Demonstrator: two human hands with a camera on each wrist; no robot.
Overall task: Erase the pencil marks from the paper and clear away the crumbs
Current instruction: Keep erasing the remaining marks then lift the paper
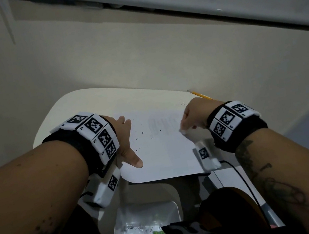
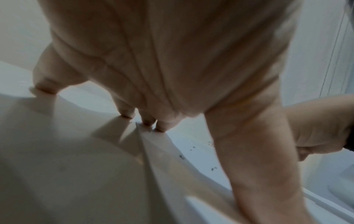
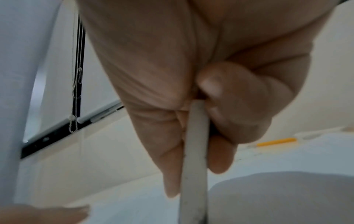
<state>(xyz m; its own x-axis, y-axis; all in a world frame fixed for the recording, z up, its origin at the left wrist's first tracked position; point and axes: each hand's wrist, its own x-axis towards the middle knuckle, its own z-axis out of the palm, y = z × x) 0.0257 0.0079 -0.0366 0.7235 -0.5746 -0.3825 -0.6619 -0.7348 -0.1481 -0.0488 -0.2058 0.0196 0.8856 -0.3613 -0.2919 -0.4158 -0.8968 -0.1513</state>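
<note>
Eraser (image 3: 195, 151) in right hand (image 1: 192, 115), seemingly on paper (image 1: 162, 156)

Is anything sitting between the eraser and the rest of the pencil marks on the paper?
Nothing visible. The right hand holds the eraser at the right edge of the faint pencil marks, with only scattered crumbs on the paper. The left hand presses the paper's left side, clear of the marks.

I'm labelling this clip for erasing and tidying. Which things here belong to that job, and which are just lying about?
In the job:
- white sheet of paper with faint grey pencil marks
- white block eraser, gripped by right hand
- dark eraser crumbs
- left hand pressing the paper flat

Lying about:
- yellow wooden pencil
- white plastic bin below the table
</note>
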